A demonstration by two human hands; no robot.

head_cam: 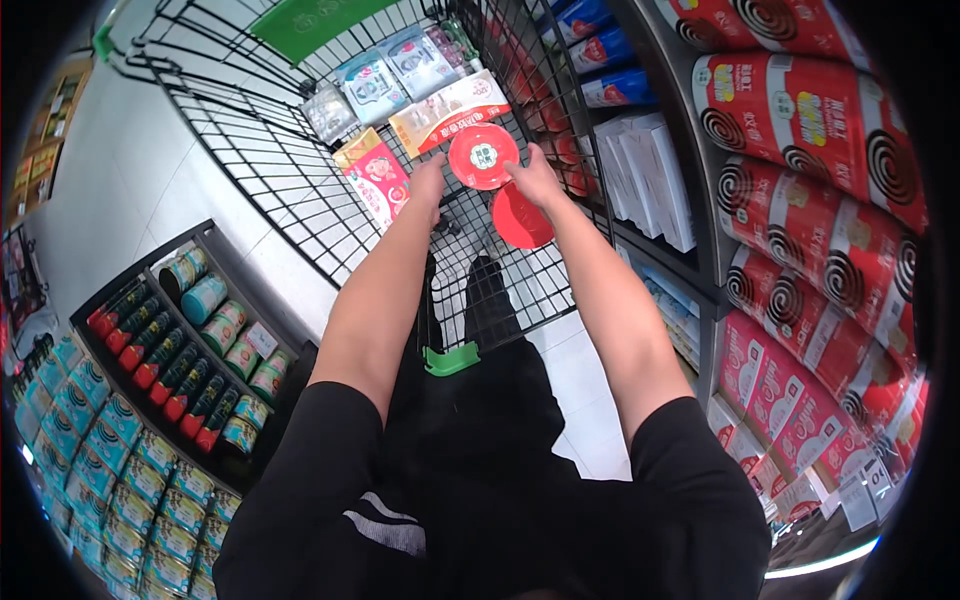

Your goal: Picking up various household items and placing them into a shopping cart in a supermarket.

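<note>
Both my arms reach down into a black wire shopping cart (277, 172) with green plastic parts. My right hand (534, 178) has its fingers on the right edge of a round red tub or canister (484, 156) with a pale emblem on top. My left hand (429, 184) is by the lower left edge of that container; whether it touches is unclear. A second round red container (523, 217) lies just below my right hand. Above are a long red, white and cream box (450, 112), two pale blue-and-white packs (371, 86) and a silvery pack (328, 112). A pink and gold box (373, 176) is at the left.
Shelves (709, 247) on the right hold red mosquito coil packs (810, 120), white boxes (645, 176) and blue packs (600, 56). At the left stands a dark rack (146, 281) of spray cans and tins, beside stacked teal boxes (97, 442). Tiled floor (592, 405) shows under the cart.
</note>
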